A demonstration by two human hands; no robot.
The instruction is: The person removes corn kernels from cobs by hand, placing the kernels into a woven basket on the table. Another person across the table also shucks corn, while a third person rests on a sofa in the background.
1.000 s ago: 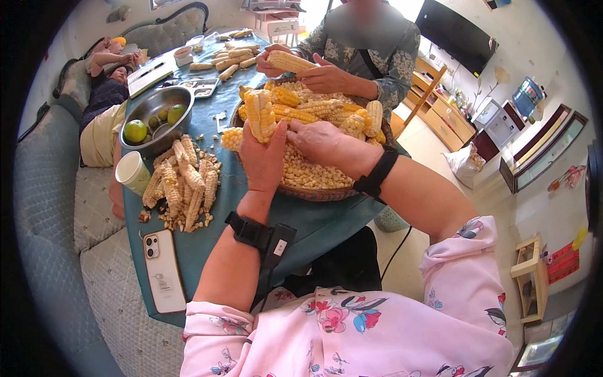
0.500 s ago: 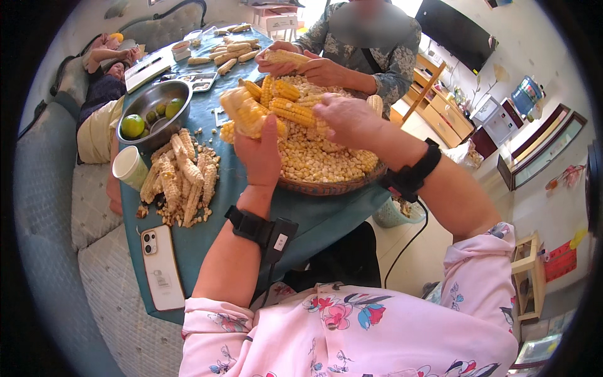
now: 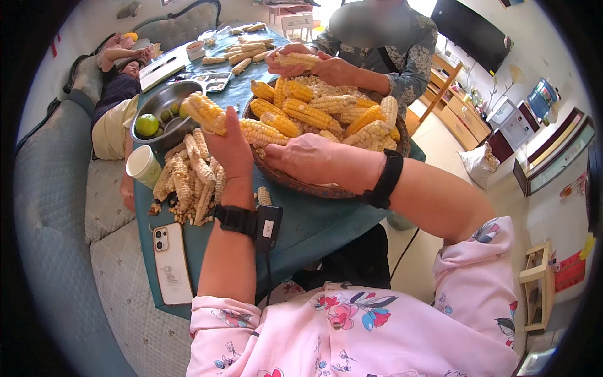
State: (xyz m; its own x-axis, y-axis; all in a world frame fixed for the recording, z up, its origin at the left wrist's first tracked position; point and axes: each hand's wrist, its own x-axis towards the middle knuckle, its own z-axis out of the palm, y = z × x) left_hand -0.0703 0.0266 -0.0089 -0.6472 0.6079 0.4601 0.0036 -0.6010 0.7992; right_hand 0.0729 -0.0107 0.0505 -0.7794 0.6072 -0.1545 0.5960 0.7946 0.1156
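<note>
My left hand is closed around a yellow corn cob, raised over the near left side of a round woven basket. My right hand is closed at the basket's near rim, its fingers on a second, paler cob that meets the first. Whether the two cobs touch behind my left thumb is hidden. Several yellow and pale cobs fill the basket, with loose kernels among them. Across the table, another person's hands hold a pale cob.
Stripped cobs lie heaped on the left, beside a paper cup and a metal bowl with green fruit. A phone lies at the table's near left edge. More cobs lie farther back. Someone reclines on the sofa.
My right hand has moved toward me, from the basket's middle to its near rim. My left hand has shifted left and lower with its cob. More cobs now cover the kernels.
</note>
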